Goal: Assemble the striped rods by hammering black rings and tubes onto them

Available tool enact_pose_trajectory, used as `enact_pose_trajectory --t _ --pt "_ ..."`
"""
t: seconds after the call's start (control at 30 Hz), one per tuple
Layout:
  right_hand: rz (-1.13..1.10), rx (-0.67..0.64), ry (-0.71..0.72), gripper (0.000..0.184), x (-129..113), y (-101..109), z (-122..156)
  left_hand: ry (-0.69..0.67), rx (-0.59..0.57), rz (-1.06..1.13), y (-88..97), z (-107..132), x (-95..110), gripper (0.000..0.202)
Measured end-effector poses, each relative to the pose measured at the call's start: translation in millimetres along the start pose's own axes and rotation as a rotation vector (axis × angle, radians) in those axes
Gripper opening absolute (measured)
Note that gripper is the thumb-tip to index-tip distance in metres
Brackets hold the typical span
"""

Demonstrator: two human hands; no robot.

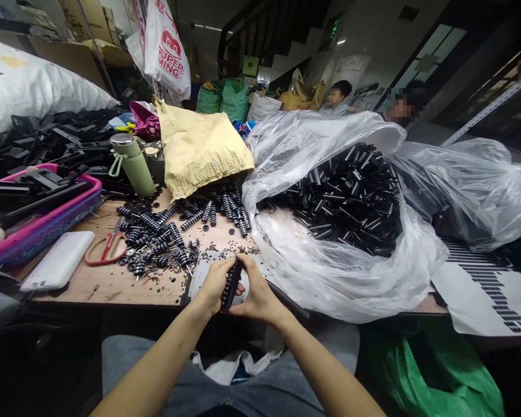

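Both my hands meet at the table's near edge around one black studded cylinder. My left hand wraps its fingers around the cylinder's left side. My right hand pinches it from the right, fingers closed. Just beyond lie several more studded black cylinders and small black washers scattered over the wooden table. A yellow bag spills more cylinders behind them.
A clear plastic bag of black tubes fills the right side. Red-handled scissors, a white phone, a green bottle and a pink basket sit left. Two people sit far behind.
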State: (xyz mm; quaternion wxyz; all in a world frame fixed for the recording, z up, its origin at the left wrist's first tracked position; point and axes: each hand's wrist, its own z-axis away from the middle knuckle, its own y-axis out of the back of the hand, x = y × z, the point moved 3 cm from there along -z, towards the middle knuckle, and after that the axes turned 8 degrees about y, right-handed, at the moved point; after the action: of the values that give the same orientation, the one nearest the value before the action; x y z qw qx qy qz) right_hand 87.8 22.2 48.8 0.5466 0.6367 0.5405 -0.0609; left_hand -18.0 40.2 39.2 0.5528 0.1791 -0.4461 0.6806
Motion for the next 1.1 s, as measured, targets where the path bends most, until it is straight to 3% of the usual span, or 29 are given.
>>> enact_pose_trajectory --t 0.1,0.23,0.3,0.4,0.47,0.53,0.6,0.67,0.77,0.9,0.97,1.1 --pt "0.003 0.043 -0.051 0.101 6 -11 2 -0.039 0.032 -0.172 5.1 -1 -5 0.032" --pt "0.115 0.121 -0.101 0.088 18 -29 7 -0.544 0.251 -0.808 15.7 0 -15 0.040" --pt "0.201 0.112 -0.111 0.080 24 -32 14 -0.740 0.306 -1.145 19.8 -3 -27 0.041" --pt "0.417 0.077 -0.226 0.070 36 -18 31 -0.842 0.255 -1.486 27.5 -12 -42 0.039" --pt "0.610 0.044 -0.376 0.042 42 1 45 -0.899 0.233 -1.618 31.9 -14 -45 0.039" --pt "0.708 -0.032 -0.522 0.019 44 21 56 -0.956 0.214 -1.693 34.1 -14 -43 0.039" --pt "0.647 -0.089 -0.612 0.022 38 36 63 -1.000 0.175 -1.743 34.3 -11 -39 0.040" --pt "0.504 -0.046 -0.641 0.027 26 43 68 -1.020 0.157 -1.785 34.0 -8 -35 0.041" --pt "0.363 0.064 -0.617 0.034 8 40 77 -1.014 0.193 -1.822 33.5 -6 -32 0.041" --pt "0.411 -0.078 -0.688 0.035 0 29 87 -0.966 0.274 -1.852 28.0 -5 -38 0.038" --pt "0.393 -0.085 -0.690 0.036 -8 30 83 -0.939 0.313 -1.856 22.0 -4 -46 0.037" --pt "0.297 0.047 -0.540 0.038 -36 26 60 -0.940 0.324 -1.851 10.7 -3 -64 0.068"
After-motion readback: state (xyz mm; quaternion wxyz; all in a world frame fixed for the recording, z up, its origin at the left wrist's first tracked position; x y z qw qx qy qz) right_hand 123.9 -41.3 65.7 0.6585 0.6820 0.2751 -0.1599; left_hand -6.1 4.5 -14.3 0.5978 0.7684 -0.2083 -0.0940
